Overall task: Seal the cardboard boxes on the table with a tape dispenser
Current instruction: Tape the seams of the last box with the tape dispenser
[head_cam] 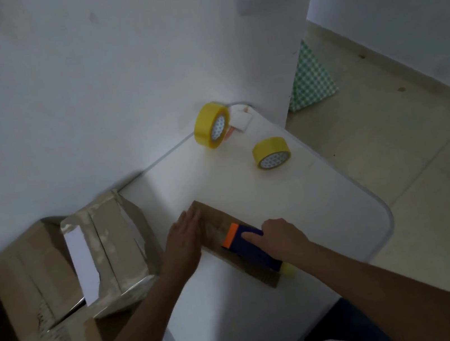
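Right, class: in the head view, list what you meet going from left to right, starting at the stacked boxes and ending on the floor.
Stacked boxes → left hand → tape dispenser → right hand → checked cloth on the floor.

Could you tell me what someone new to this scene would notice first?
Two bright yellow tape rolls stand out at the white table's far end. Nearer, the right hand grips a blue-and-orange tape dispenser on a flat cardboard box, which the open left hand steadies.
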A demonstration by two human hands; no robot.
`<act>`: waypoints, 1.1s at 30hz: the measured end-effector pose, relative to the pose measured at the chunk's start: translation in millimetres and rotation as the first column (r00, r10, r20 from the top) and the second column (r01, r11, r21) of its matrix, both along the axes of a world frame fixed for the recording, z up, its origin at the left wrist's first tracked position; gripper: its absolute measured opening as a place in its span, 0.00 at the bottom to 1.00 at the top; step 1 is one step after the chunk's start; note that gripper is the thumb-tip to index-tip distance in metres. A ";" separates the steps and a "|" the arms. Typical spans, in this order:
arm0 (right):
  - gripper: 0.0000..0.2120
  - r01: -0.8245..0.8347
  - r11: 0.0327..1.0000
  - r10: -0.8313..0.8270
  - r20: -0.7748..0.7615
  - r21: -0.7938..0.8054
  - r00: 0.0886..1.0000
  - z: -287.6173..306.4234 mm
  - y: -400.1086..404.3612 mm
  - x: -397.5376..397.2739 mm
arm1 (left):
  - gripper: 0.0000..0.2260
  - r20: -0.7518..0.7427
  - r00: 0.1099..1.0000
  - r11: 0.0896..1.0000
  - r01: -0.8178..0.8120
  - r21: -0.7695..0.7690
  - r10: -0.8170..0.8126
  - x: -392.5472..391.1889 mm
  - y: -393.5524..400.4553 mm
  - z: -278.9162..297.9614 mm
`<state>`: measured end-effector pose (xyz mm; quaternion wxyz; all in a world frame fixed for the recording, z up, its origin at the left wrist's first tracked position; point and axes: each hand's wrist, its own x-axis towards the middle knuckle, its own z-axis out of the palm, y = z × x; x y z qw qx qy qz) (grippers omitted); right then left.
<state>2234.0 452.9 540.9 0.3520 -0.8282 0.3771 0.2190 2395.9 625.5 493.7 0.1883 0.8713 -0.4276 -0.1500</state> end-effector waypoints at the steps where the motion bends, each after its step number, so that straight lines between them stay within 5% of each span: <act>1: 0.26 -0.004 1.000 0.004 -0.007 -0.005 1.000 0.1 0.6 0.6 | 0.30 0.021 0.995 0.995 0.093 0.046 -0.094 -8.1 6.3 -2.7; 4: 0.26 -0.021 1.000 0.021 -0.018 -0.003 1.000 3.0 0.0 3.1 | 0.43 0.082 0.974 0.944 0.184 0.274 -0.213 -22.8 14.5 -11.7; 9: 0.26 -0.049 0.999 0.049 -0.044 -0.006 0.998 6.8 -2.5 -1.7 | 0.42 0.207 0.950 0.916 0.146 0.375 -0.236 -30.3 14.8 -18.1; 21: 0.28 -0.013 0.992 0.017 -0.033 0.125 0.999 4.8 -29.9 -85.4 | 0.47 0.215 0.947 0.909 0.138 0.394 -0.237 -26.1 15.2 -19.8; 28: 0.28 -0.027 0.996 0.024 0.038 0.086 0.999 -2.6 -4.4 -58.3 | 0.46 0.247 0.948 0.893 0.077 0.443 -0.204 -1.4 11.4 -2.6; 33: 0.28 -0.021 0.996 0.019 0.020 0.084 1.000 -5.6 -4.5 -53.8 | 0.45 0.226 0.946 0.936 0.155 0.316 -0.232 -23.2 8.0 0.1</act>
